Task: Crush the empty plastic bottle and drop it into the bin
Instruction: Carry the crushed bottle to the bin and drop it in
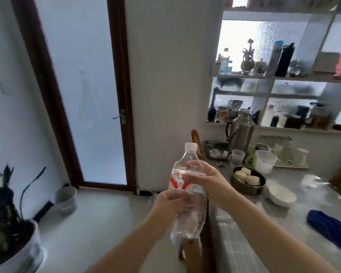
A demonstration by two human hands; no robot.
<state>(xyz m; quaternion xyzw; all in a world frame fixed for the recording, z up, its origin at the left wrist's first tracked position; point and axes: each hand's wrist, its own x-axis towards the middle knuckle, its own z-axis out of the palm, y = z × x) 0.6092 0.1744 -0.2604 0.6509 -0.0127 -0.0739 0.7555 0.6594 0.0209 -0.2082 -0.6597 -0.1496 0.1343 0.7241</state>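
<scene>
From the head view, a clear plastic water bottle (187, 186) with a white cap and a red-and-white label is held upright in the air, just off the left edge of the table (264, 217). The right hand (203, 181) wraps its grip around the labelled middle, fingers pressed onto the bottle. The left hand (168, 202) pinches the lower body from the left side; the plastic there looks dented. On the table sit a dark bowl of pale food pieces (248, 179), a white bowl (282, 195), a blue cloth (329, 227) and a steel thermos (241, 131). A grey metal bin (65, 200) stands on the floor beside the door (83, 91), well apart from the bottle. A potted plant (10, 229) fills the lower left corner.
</scene>
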